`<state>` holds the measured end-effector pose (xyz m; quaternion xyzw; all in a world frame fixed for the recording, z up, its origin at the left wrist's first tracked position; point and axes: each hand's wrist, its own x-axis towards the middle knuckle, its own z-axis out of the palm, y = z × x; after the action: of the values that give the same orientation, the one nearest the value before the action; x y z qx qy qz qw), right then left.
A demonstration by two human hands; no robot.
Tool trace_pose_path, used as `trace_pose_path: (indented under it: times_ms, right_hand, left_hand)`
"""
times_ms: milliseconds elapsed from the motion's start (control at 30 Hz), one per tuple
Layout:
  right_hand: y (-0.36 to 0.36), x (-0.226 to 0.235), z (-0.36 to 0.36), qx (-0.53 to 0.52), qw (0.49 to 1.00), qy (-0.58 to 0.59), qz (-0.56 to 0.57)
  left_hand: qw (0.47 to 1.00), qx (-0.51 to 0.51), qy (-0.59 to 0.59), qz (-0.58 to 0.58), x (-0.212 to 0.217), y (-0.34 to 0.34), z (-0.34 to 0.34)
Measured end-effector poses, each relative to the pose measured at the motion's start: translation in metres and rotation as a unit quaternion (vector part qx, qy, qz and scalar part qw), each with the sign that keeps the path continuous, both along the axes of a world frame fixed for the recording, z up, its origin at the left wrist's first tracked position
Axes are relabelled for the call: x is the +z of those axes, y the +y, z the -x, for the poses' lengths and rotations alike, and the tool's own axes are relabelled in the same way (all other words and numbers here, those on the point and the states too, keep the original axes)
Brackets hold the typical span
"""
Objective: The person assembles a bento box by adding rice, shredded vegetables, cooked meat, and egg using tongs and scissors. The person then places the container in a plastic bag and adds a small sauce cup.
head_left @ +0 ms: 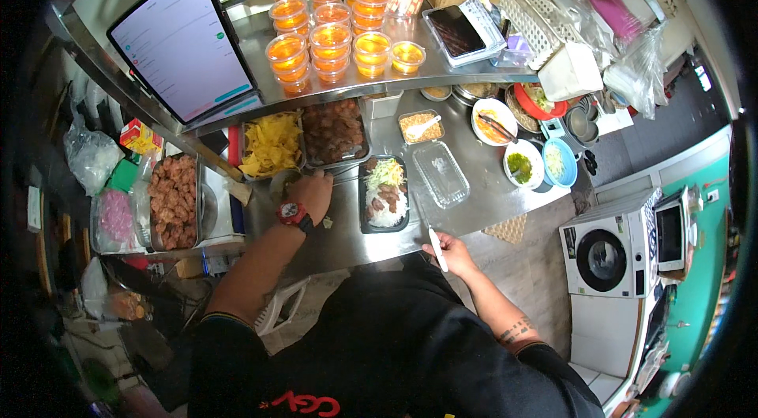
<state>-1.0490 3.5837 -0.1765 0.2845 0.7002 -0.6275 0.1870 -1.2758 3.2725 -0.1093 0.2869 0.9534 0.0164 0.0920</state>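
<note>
A black takeaway tray (pixel 384 228) on the steel counter holds white rice, pieces of brown meat and pale green shreds. Left of it, my left hand (pixel 313 195) is closed in front of the metal pan of dark cooked meat (pixel 335 132); thin metal rods (pixel 346 176) run from it toward the tray, but what it grips is mostly hidden. My right hand (pixel 453 253), at the counter's front edge, holds a white-handled knife (pixel 438 249), its thin end pointing away from me. Beside the tray lies an upside-down or empty clear plastic lid (pixel 441 174).
A pan of yellow food (pixel 272 145) and a tray of reddish meat (pixel 175 201) stand left. Chopped topping with a spoon (pixel 421 127) and bowls of green garnish (pixel 521 167) and shreds (pixel 559 163) stand right. Overhead, a shelf (pixel 264 94) carries orange sauce cups (pixel 330 37) and a tablet (pixel 183 43).
</note>
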Motion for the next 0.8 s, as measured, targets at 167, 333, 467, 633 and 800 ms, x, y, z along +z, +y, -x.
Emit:
trace_pose_path:
  times_ms: [167,333,467,633,800]
  right_hand:
    - [0.000,-0.004,0.006,0.026,0.999,0.007,-0.031]
    - [0.001,-0.010,0.015,0.044,0.998,0.013,-0.033]
    - [0.000,-0.014,0.014,0.049,0.998,0.018,-0.028]
    - [0.003,-0.010,0.014,0.058,0.996,0.023,-0.061]
    - [0.001,-0.005,0.012,0.050,0.997,0.037,-0.047]
  left_hand:
    - [0.999,-0.016,0.029,0.020,-0.006,0.001,0.008]
    - [0.999,-0.005,0.034,-0.005,0.001,0.001,0.013]
    - [0.998,-0.013,0.055,-0.015,-0.007,0.005,0.022]
    - [0.999,-0.031,0.020,-0.006,0.009,-0.001,0.023]
    - [0.995,0.000,-0.010,-0.097,0.018,-0.026,0.021]
